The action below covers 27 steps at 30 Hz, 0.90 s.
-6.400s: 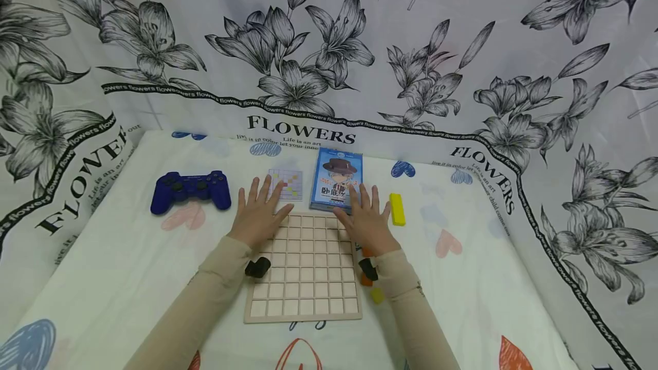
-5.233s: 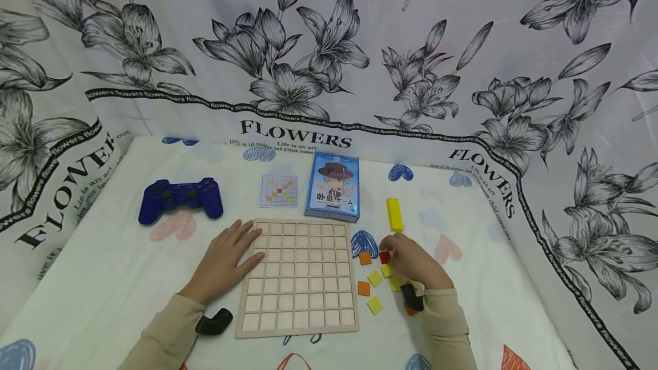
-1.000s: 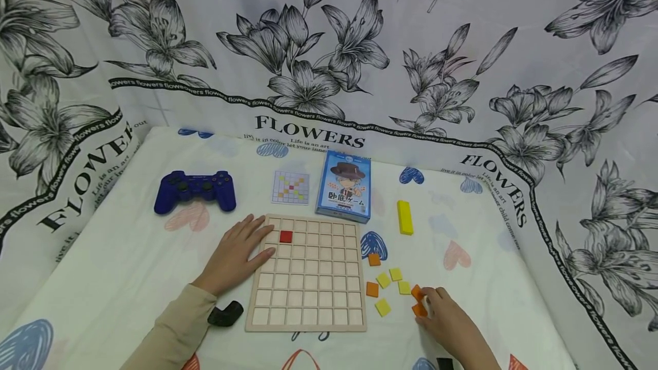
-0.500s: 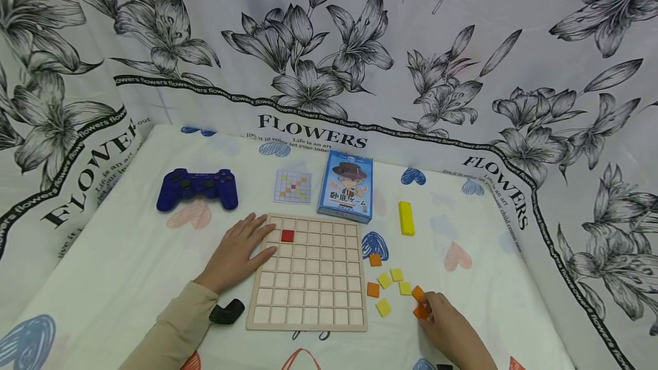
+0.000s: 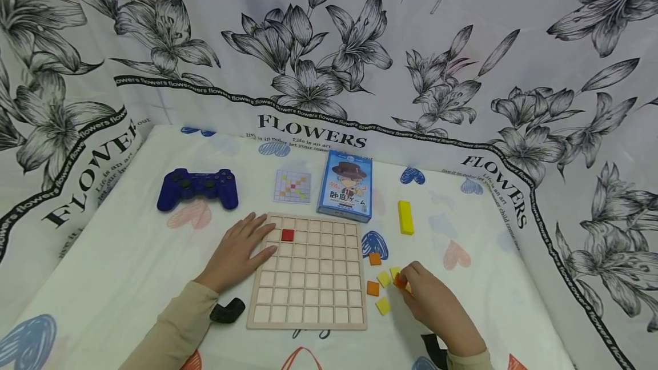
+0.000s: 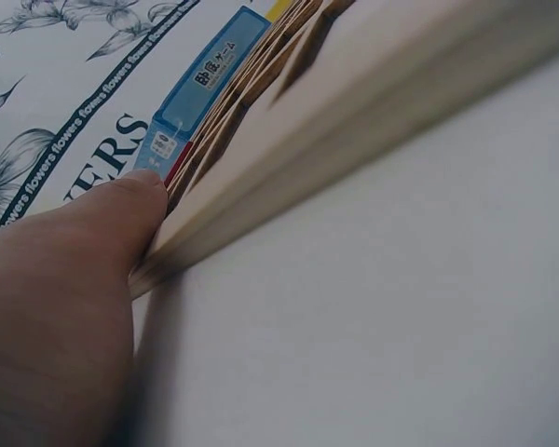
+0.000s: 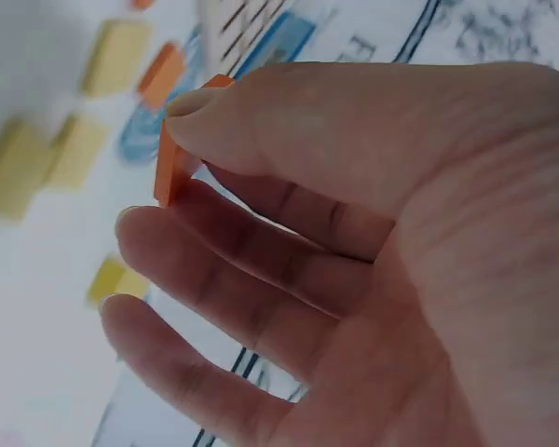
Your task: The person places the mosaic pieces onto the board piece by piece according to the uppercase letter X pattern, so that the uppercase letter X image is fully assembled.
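Observation:
A wooden grid board [image 5: 308,273] lies flat, a red square tile [image 5: 287,235] in a cell near its top left. My left hand [image 5: 233,256] rests on the board's upper left edge, fingers extended; its thumb [image 6: 121,209] touches the frame in the left wrist view. Thumb and fingers of my right hand [image 5: 432,296] pinch an orange tile [image 7: 168,163], held over the yellow tiles right of the board. Whether a second orange tile is in that grip I cannot tell. Beside it lie a yellow tile [image 5: 382,305] and another orange tile [image 5: 373,288].
Behind the board lie a small pattern card [image 5: 292,186] and a blue game box [image 5: 345,187]. A blue game controller [image 5: 197,189] is at the left, a yellow bar [image 5: 405,217] at the right. Flower-printed cloth [image 5: 308,44] rises behind the table.
The red tile has gone from beside the board into a cell. My right hand has lifted orange from the tiles at the lower right and moved up and left. My left hand stays on the edge.

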Motion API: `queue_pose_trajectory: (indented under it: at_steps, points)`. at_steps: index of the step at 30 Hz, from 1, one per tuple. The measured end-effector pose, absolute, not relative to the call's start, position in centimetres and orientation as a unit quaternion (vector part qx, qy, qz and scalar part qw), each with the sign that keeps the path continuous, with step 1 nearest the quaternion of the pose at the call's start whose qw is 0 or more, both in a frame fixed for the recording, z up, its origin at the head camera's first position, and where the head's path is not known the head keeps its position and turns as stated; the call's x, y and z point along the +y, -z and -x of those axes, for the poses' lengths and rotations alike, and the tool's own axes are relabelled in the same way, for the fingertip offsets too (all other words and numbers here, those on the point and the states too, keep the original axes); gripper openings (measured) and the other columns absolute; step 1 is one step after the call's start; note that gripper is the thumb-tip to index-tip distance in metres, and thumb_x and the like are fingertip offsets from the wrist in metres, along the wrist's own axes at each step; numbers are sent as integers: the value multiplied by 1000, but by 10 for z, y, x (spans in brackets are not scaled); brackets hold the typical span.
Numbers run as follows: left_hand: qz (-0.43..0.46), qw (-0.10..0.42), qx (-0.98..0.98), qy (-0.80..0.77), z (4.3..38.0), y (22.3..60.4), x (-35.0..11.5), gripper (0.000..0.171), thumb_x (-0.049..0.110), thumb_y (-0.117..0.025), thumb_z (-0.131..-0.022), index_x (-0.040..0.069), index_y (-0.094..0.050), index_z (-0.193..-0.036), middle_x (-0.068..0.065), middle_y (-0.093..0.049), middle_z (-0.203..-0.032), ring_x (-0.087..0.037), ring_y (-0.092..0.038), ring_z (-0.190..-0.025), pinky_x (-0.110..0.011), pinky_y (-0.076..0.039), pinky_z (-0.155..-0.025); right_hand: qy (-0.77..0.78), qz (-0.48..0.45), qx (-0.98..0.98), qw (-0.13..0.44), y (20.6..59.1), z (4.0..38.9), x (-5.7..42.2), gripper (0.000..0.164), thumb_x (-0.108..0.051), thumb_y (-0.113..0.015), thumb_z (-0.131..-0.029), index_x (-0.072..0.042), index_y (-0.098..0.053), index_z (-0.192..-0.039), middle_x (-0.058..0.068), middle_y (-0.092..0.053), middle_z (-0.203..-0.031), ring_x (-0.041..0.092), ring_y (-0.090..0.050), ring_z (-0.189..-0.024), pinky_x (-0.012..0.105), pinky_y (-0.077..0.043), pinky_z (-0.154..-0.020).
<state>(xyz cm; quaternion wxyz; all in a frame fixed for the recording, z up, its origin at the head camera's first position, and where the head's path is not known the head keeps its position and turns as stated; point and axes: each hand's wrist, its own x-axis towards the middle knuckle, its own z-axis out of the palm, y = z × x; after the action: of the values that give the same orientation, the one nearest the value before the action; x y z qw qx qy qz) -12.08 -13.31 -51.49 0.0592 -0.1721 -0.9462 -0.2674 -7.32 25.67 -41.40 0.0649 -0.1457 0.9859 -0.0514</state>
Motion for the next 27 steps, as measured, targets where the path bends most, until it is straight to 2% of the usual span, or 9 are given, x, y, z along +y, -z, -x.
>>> queue_pose_trajectory:
  at_steps: [6,9,11,16,23,27]
  points:
    - [174,62,-946,266,123,513,-134,59,53,-51,-94,18,-47,-142,-9,-36,-152,-33,-20,-145,-53,-18,-116,63,273,960,0,421,104,237,21,-10,-77,-80,-13,-61,-94,-4,-56,-94,6,-50,-71,19,-52,-63]
    - [175,63,-946,266,123,514,-134,59,53,-51,-94,18,-47,-142,-9,-36,-152,-34,-21,-144,-53,-18,-116,55,325,943,-43,429,122,227,23,-11,-76,-81,-12,-61,-98,-2,-58,-97,6,-52,-72,19,-53,-65]
    - [176,64,-945,266,123,516,-133,59,53,-51,-94,18,-47,-142,-9,-36,-152,-34,-21,-144,-53,-18,-116,58,342,937,-50,432,131,219,24,-12,-75,-83,-12,-61,-102,-2,-59,-100,6,-55,-74,18,-54,-67]
    - [175,66,-945,267,123,518,-133,59,54,-50,-94,19,-48,-142,-9,-36,-152,-33,-21,-144,-53,-18,-116,76,349,934,-23,434,148,201,23,-12,-74,-84,-12,-62,-103,-3,-60,-101,6,-56,-76,20,-55,-70]
    - [177,71,-944,269,124,517,-133,60,55,-49,-94,20,-47,-142,-8,-35,-153,-33,-21,-145,-52,-19,-116,92,312,945,40,435,161,186,19,-12,-72,-86,-12,-65,-104,-3,-62,-101,9,-57,-82,25,-56,-78]
    - [179,71,-943,272,124,519,-134,59,53,-50,-95,19,-47,-142,-7,-35,-153,-33,-21,-145,-52,-19,-116,93,319,942,45,440,163,182,16,-14,-70,-88,-11,-66,-103,-3,-62,-99,9,-58,-83,26,-56,-80]
